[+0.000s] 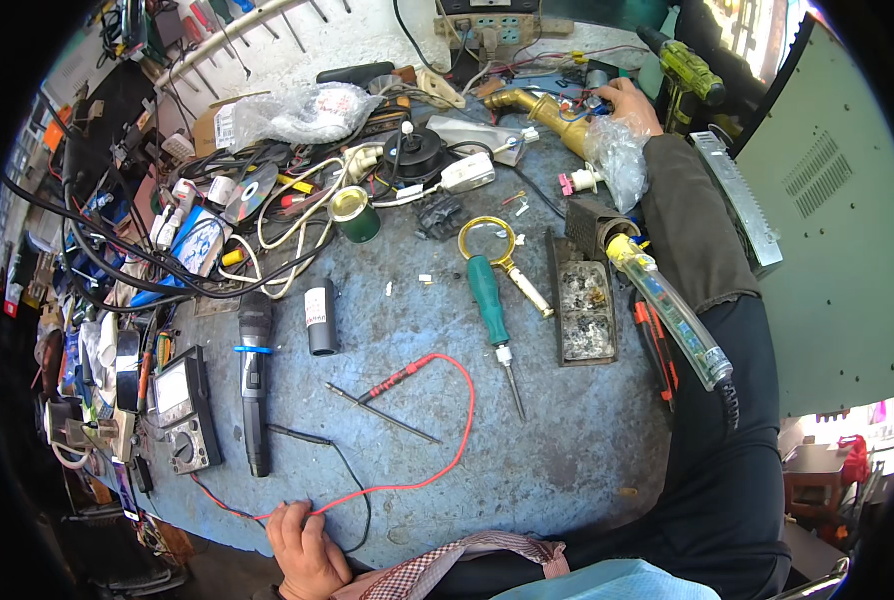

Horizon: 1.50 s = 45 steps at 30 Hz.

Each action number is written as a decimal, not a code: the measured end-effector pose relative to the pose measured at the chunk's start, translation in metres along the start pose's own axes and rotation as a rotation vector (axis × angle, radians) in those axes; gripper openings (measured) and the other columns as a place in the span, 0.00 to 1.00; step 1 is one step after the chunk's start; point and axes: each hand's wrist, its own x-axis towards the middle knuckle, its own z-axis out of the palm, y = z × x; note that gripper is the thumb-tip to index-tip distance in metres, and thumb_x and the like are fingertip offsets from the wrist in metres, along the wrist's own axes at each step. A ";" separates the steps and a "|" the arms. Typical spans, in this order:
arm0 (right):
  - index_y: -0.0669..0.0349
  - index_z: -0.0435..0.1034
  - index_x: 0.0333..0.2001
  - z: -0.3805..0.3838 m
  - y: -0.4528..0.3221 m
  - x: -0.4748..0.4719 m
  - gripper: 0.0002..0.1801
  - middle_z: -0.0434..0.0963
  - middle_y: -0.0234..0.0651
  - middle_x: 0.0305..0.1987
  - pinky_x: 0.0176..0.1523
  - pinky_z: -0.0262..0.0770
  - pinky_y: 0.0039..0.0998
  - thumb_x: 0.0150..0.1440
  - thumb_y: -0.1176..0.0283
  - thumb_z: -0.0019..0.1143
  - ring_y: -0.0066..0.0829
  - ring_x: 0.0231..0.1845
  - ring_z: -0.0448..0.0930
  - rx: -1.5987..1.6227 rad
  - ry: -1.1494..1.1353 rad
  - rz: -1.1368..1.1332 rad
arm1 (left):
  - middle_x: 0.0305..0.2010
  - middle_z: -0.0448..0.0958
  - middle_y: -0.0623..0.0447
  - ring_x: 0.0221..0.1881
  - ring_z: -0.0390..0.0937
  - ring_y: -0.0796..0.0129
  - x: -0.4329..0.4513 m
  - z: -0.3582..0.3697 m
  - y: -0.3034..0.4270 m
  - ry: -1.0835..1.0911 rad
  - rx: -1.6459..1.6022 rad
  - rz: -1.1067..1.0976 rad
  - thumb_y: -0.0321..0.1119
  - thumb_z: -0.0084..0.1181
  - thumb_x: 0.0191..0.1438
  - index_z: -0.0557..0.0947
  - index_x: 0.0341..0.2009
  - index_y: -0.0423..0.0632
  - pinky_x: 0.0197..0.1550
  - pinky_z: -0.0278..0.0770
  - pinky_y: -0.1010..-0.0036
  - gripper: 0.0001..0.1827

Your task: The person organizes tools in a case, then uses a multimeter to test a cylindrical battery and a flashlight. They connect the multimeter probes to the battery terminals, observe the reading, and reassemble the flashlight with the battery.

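My left hand [306, 541] rests on the front edge of the bench, its fingertips at the red test lead [387, 489]. My right hand [628, 109] reaches to the back right, among wires beside a clear plastic bag [618, 161] and a brass-coloured fitting [555, 124]; whether its fingers grip anything is unclear. Before me lie a wireless microphone [253, 390], an analog multimeter [185, 412], a dark grey tube [321, 316] bearing a label, and a loose metal rod [383, 412]. Right of these are a green-handled screwdriver [488, 300] and a magnifying glass [486, 240].
A soldering iron [672, 311] with a clear handle sits in its stand [597, 225] by my right sleeve. Next to it lies a red utility knife [655, 349]. Tangled cables [289, 225], a green tin [354, 215] and a cordless drill [683, 71] stand farther back.
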 end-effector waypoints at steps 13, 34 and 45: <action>0.58 0.84 0.49 -0.077 -0.078 -0.025 0.35 0.88 0.43 0.43 0.52 0.83 0.42 0.52 0.39 0.73 0.48 0.46 0.88 0.158 0.548 0.455 | 0.58 0.77 0.36 0.55 0.74 0.35 -0.004 0.010 -0.008 0.032 0.020 0.022 0.26 0.59 0.51 0.81 0.54 0.42 0.59 0.71 0.41 0.23; 0.56 0.74 0.41 -0.266 -0.234 -0.155 0.21 0.77 0.24 0.25 0.17 0.63 0.17 0.64 0.51 0.74 0.14 0.17 0.73 1.008 0.006 0.829 | 0.57 0.75 0.39 0.56 0.73 0.39 0.006 0.012 -0.016 0.069 -0.098 0.024 0.27 0.60 0.44 0.80 0.50 0.42 0.61 0.70 0.43 0.24; 0.61 0.75 0.45 -0.274 -0.283 -0.155 0.23 0.82 0.26 0.32 0.24 0.72 0.17 0.64 0.52 0.75 0.13 0.24 0.79 0.939 -0.123 0.688 | 0.58 0.75 0.41 0.58 0.74 0.41 0.009 0.010 -0.015 0.064 -0.088 0.011 0.27 0.60 0.45 0.81 0.50 0.43 0.62 0.69 0.43 0.23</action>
